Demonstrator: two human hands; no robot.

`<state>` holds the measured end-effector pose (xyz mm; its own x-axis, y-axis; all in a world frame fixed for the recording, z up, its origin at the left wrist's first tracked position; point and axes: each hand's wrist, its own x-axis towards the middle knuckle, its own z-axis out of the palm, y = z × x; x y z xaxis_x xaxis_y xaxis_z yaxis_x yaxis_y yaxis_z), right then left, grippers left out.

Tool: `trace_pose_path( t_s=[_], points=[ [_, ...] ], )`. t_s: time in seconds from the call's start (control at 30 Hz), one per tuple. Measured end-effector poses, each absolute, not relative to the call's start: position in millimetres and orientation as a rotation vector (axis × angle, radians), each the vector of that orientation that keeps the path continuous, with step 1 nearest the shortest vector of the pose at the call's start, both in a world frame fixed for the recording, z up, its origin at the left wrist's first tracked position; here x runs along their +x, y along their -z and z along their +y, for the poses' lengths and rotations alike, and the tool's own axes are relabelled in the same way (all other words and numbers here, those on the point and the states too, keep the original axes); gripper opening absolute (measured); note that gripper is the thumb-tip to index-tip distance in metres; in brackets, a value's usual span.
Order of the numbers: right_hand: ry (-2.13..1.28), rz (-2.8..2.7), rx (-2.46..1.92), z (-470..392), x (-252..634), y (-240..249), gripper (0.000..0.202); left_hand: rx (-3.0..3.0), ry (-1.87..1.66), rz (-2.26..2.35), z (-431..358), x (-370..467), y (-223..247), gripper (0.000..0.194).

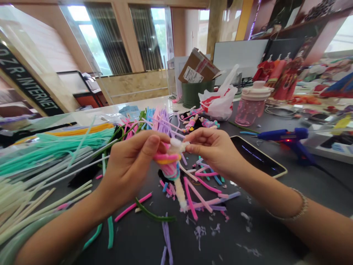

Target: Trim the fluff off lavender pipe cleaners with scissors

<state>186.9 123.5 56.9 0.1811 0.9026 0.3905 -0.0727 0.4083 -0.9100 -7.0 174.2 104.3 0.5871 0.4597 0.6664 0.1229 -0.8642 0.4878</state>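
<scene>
In the middle of the view, my left hand [140, 152] grips a small pipe-cleaner doll [171, 169] with a pink and turquoise body and a cream leg hanging down. At the doll's upper end sits a white fluffy tuft [178, 145]. My right hand [211, 147] pinches the right edge of this tuft between thumb and fingertips. Both hands are above the dark table, close together. Below the doll lie cut pipe-cleaner pieces [204, 200] in pink, lilac and blue. My left fingers hide part of the doll.
Bundles of turquoise pipe cleaners [82, 147] and cream ones [35, 206] lie to the left. A blue glue gun [289, 138] with a red light and a phone [256, 156] are on the right. Behind stand a pink bottle [249, 106], a plastic bag [219, 101] and a green bin [194, 94].
</scene>
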Motion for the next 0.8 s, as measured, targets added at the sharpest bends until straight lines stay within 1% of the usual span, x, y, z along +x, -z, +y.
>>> trace_pose_path(
  t_s=[0.1, 0.17, 0.27, 0.37, 0.4, 0.5, 0.57, 0.67, 0.8],
  points=[
    [-0.790, -1.201, -0.892, 121.8, 184.0, -57.9, 0.017, 2.431, -1.200, 0.607, 169.7, -6.5, -106.7, 0.020],
    [-0.768, -1.214, -0.887, 120.5, 182.6, -58.1, 0.016, 2.385, -1.164, 0.600, 168.8, -5.7, -108.2, 0.020],
    [-0.745, -1.230, -0.879, 118.4, 180.9, -58.1, 0.015, 2.226, -1.091, 0.515, 176.0, -4.3, -107.8, 0.028],
    [-0.717, -1.233, -0.857, 116.3, 179.9, -58.6, 0.014, 2.067, -0.924, 0.526, 189.9, -3.6, -103.4, 0.036],
    [-0.708, -1.235, -0.848, 115.5, 179.7, -59.0, 0.014, 2.022, -0.838, 0.529, 193.8, -3.5, -101.8, 0.034],
    [-0.695, -1.257, -0.841, 112.9, 179.1, -61.0, 0.013, 2.016, -0.577, 0.472, 198.3, -3.0, -99.4, 0.020],
    [-0.696, -1.289, -0.857, 111.0, 178.9, -63.1, 0.013, 2.101, -0.458, 0.423, 195.8, -2.4, -99.4, 0.019],
    [-0.694, -1.344, -0.885, 109.2, 179.7, -67.5, 0.010, 2.157, -0.401, 0.398, 189.2, -1.0, -97.7, 0.023],
    [-0.657, -1.396, -0.909, 110.1, 182.9, -72.7, 0.009, 2.020, -0.441, 0.420, 181.2, 3.0, -90.0, 0.023]
  ],
)
